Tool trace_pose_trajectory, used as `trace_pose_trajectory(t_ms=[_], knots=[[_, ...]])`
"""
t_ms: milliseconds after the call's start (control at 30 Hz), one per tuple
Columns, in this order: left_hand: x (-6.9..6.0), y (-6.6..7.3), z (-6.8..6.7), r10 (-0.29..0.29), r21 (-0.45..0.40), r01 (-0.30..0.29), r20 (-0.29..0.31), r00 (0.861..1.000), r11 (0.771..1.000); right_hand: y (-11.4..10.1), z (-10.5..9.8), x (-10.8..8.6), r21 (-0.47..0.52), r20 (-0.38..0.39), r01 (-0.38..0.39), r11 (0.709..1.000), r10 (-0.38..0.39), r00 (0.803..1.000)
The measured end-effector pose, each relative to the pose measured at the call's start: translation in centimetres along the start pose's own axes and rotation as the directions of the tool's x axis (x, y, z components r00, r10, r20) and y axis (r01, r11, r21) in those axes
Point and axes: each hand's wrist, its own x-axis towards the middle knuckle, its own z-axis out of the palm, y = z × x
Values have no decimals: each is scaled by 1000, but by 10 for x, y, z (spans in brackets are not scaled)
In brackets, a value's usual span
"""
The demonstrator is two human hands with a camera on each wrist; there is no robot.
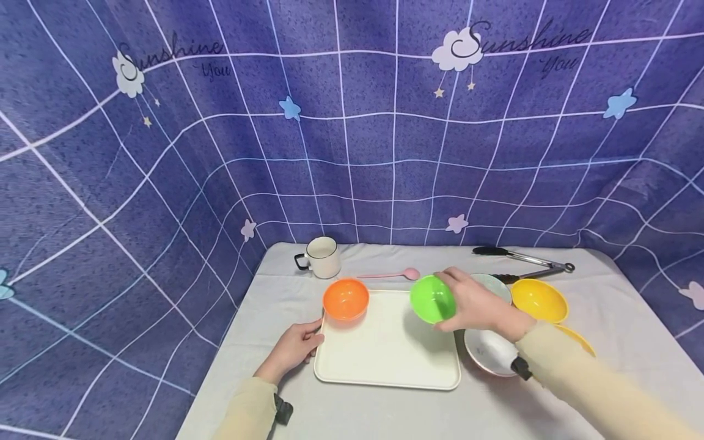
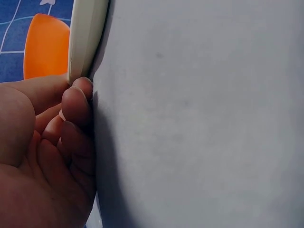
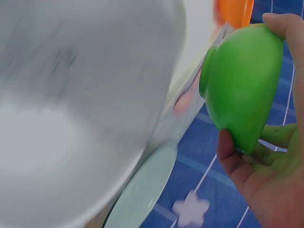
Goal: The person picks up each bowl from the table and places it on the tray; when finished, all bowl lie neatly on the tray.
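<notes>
A green bowl (image 1: 432,299) is held by its rim in my right hand (image 1: 472,304), above the right part of the cream tray (image 1: 385,357). In the right wrist view the bowl (image 3: 244,85) is off the surface, gripped between thumb and fingers. My left hand (image 1: 294,347) pinches the tray's left edge; in the left wrist view the fingers of that hand (image 2: 52,128) are curled at the tray rim (image 2: 85,42). An orange bowl (image 1: 346,300) sits at the tray's back left corner.
Behind the tray are a white mug (image 1: 323,258) and a pink spoon (image 1: 387,274). To the right stand a white bowl (image 1: 489,351), a pale green dish (image 1: 492,285) and a yellow bowl (image 1: 539,300), another yellow piece (image 1: 577,339) partly hidden by the sleeve. Black-tipped tongs (image 1: 528,260) lie at back right.
</notes>
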Motion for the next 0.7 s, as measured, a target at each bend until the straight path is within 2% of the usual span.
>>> trace_pose_trajectory(t_ms=[167, 367, 700], knots=[[-1, -1, -1, -10, 2, 10, -4, 1000, 1000, -31, 24, 13, 65, 57, 46, 997, -50, 997], [1, -3, -1, -20, 16, 20, -3, 1000, 1000, -70, 49, 20, 55, 150, 59, 997, -66, 986], [3, -6, -1, 18, 8, -18, 13, 1000, 1000, -109, 95, 25, 68, 215, 76, 995, -89, 973]])
